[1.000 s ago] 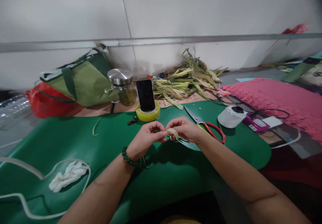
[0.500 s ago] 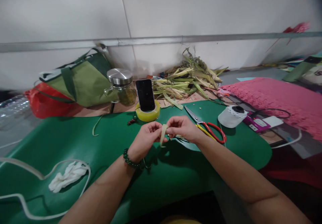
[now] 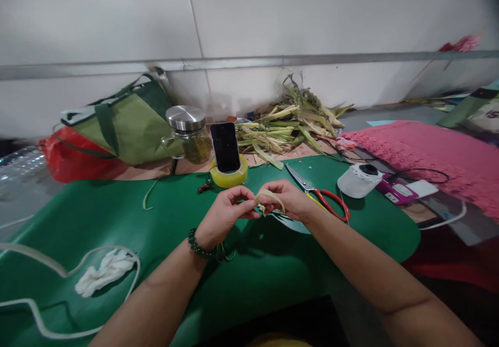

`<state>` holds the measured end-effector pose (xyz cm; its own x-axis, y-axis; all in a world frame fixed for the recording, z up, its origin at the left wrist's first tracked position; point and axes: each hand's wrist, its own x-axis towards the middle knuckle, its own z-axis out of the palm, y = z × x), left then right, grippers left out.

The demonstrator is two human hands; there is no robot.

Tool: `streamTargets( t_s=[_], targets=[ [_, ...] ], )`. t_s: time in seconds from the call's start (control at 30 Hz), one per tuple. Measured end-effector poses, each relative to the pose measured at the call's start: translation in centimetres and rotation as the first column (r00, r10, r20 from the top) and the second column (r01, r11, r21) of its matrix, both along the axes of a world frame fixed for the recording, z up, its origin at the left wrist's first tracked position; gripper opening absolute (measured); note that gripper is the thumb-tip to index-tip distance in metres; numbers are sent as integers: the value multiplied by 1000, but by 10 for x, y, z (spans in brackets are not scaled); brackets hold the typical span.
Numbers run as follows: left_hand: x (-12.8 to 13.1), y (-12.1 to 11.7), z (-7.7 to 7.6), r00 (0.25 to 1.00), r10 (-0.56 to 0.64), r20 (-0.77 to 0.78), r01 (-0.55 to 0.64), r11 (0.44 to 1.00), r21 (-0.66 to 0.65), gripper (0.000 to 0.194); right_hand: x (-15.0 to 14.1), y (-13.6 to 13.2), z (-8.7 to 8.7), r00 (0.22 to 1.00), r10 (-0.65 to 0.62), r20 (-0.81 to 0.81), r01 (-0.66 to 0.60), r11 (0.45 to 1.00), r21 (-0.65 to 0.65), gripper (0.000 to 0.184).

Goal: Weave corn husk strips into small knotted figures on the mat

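Over the green mat (image 3: 117, 217), my left hand (image 3: 226, 214) and my right hand (image 3: 286, 199) meet at the middle of the table. Both pinch a pale, narrow corn husk strip (image 3: 270, 197), which bends in a loop between the fingertips. A dark green bead bracelet (image 3: 198, 245) circles my left wrist. Just right of my right hand lie red-handled scissors (image 3: 322, 196).
A phone (image 3: 225, 147) stands in a yellow tape roll (image 3: 230, 176). Behind are a lidded glass jar (image 3: 189, 133), a green bag (image 3: 125, 121) and a pile of corn husks (image 3: 290, 123). A white tape roll (image 3: 358, 179) and pink cloth (image 3: 424, 152) lie right; white cord and cloth (image 3: 105, 271) lie left.
The husk strip hung straight down between the fingers half a second ago; now it is curled over into a loop toward my right hand. My hands stayed in place.
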<state>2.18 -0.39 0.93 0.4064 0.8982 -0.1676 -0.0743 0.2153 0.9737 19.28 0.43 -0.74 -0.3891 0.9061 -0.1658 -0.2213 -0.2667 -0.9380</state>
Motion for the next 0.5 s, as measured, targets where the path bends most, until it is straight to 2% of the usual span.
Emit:
streamTargets(
  t_s=[0.13, 0.3, 0.5],
  targets=[
    [2, -1, 0, 1000, 6, -30, -5, 1000, 10, 33, -1, 0, -2, 1000, -26, -9, 26, 999, 19, 37],
    [3, -3, 2, 998, 22, -57, -18, 997, 72, 31, 0, 1, -4, 997, -56, 61, 51, 995, 83, 35],
    [1, -1, -3, 998, 47, -48, -38, 986, 162, 26, -4, 0, -3, 995, -46, 90, 44, 999, 27, 38]
  ],
)
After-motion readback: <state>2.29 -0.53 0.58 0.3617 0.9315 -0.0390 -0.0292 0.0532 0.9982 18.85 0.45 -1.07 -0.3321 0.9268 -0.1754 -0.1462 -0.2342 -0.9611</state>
